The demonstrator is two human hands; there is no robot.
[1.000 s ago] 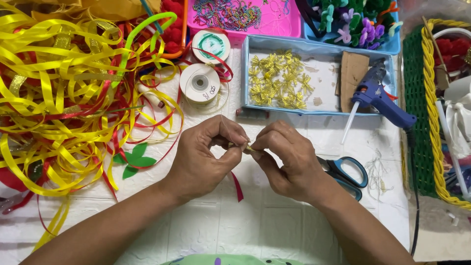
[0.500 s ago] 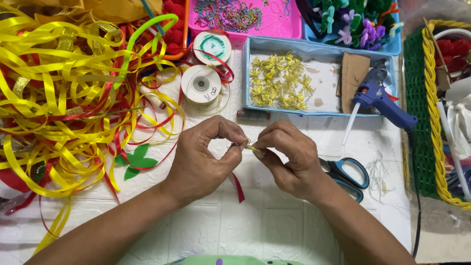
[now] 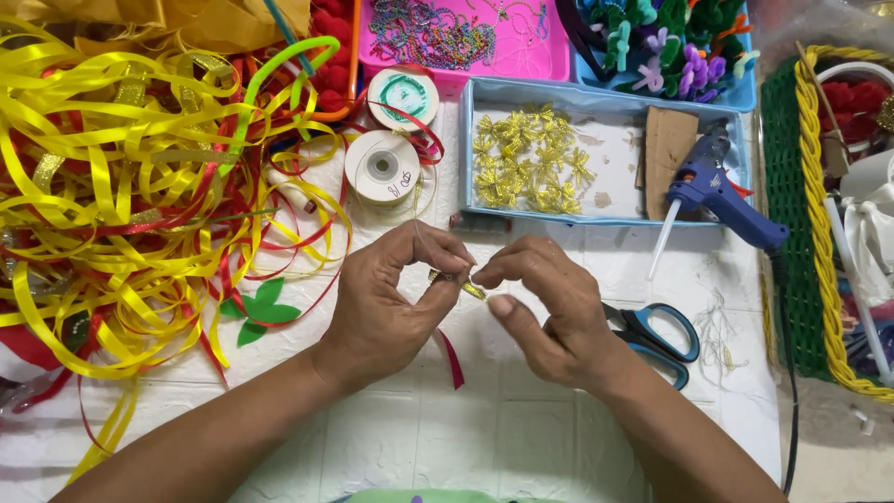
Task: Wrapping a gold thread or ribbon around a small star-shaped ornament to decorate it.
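a tangle of yellow and red ribbon (image 3: 121,205) is sprawling on the left, two spools (image 3: 382,166) lying beside it. at the centre the left hand (image 3: 386,307) and right hand (image 3: 549,317) are together pinching a small gold ribbon piece (image 3: 458,282) above the table. its shaping is looking only partway done. right of them, finished gold bows (image 3: 526,163) are filling a blue tray (image 3: 466,149), with glue gun (image 3: 722,191) and scissors (image 3: 652,335) lying unused.

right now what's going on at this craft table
A person's left hand and right hand pinch a small gold ribbon piece between their fingertips, just above the white table. Behind the hands a blue tray holds many finished gold bows and a blue glue gun. Blue-handled scissors lie beside the right hand, and loose yellow and red ribbon is piled on the left.
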